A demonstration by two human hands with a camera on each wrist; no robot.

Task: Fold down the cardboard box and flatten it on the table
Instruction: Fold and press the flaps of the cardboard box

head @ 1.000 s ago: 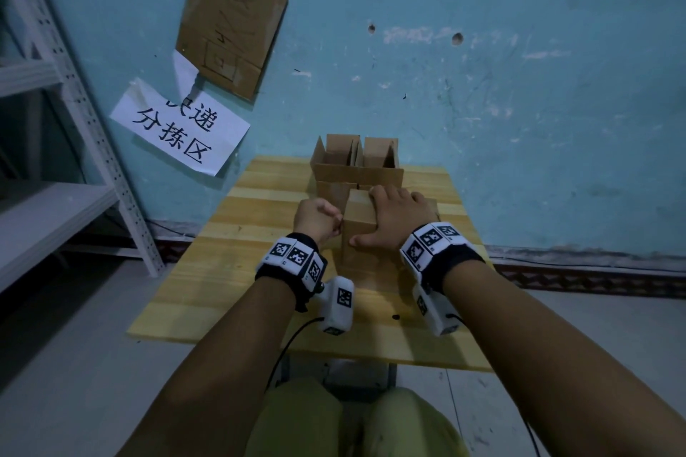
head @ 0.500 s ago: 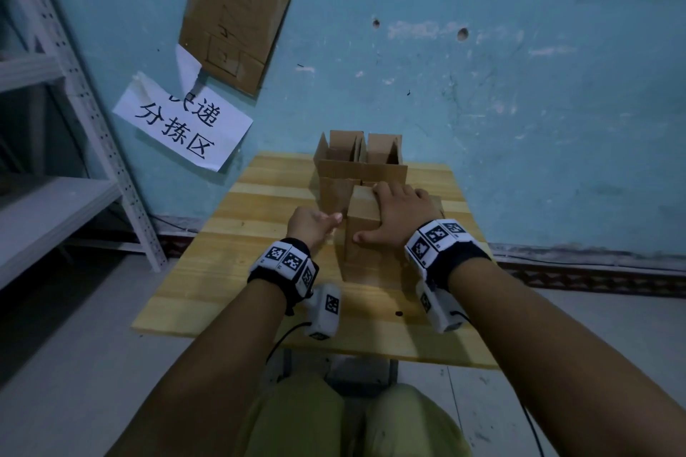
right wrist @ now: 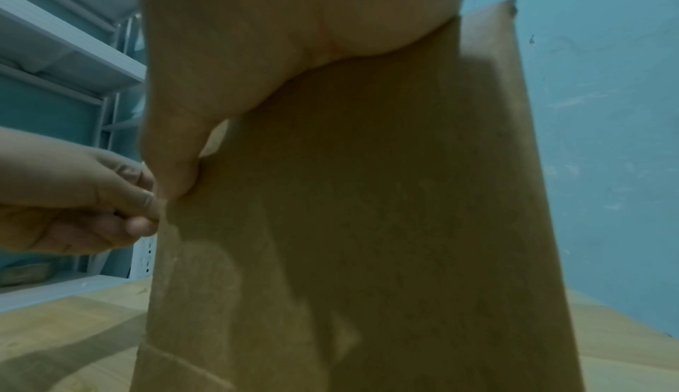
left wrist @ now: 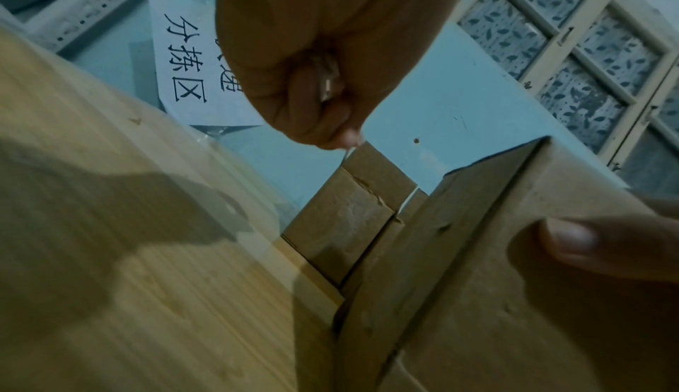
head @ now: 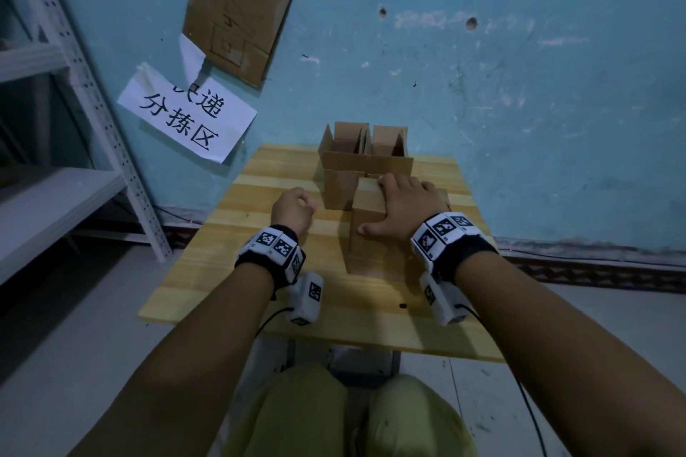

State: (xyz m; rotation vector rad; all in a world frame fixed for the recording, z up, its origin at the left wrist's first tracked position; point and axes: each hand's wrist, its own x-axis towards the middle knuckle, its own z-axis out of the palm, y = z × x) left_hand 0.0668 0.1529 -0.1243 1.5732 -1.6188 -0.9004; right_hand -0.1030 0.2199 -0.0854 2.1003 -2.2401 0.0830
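Cardboard box stands near the middle of the wooden table, partly collapsed, its top face sloping under the right hand; that hand lies flat on top, fingers stretched forward and close together, thumb spread out to the left along the near top edge; in the right wrist view the palm sits against the upper part of the box's brown face, the thumb tip touching its left edge. The left hand is just left of the box, above the table, fingers curled in to a loose fist; the left wrist view shows the curled fingers with nothing plainly in them, though whether the fingertips touch the box edge I cannot tell. Behind the box, touching or just beside it, stand two open cardboard boxes against the blue wall; a paper sign and a cardboard sheet hang on that wall; a white metal shelf stands at the left.
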